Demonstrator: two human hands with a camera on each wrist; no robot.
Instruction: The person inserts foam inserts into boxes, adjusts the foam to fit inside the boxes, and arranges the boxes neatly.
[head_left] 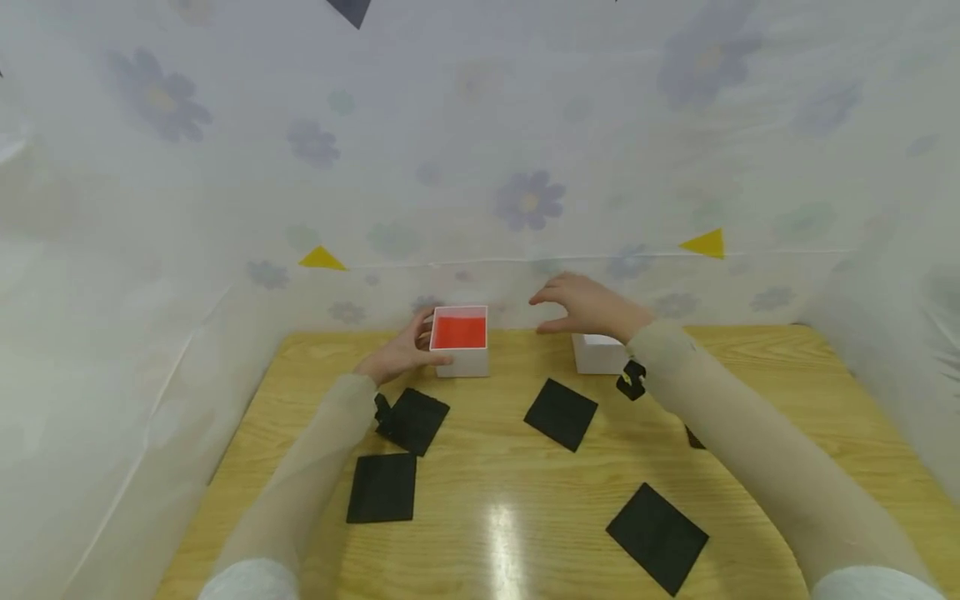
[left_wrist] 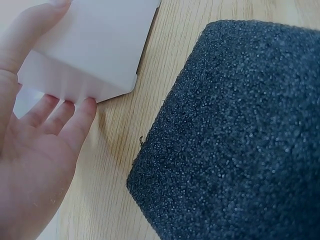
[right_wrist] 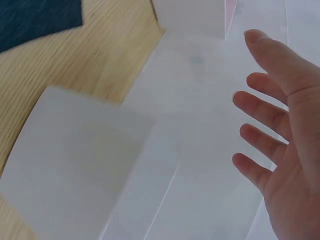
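Left hand (head_left: 401, 354) grips the open white square box with the red inside (head_left: 461, 340) at the desk's (head_left: 480, 533) twelve o'clock, while the right hand (head_left: 588, 307) hovers spread and empty above the white square lid (head_left: 597, 353), three o'clock of the box.

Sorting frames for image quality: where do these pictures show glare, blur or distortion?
Head view: a bright glare streak on the wooden table, edges bowed by the wide lens. Right wrist view: the white box lid is smeared by blur; the right hand is sharper. Left wrist view: the black foam square is grainy but sharp.
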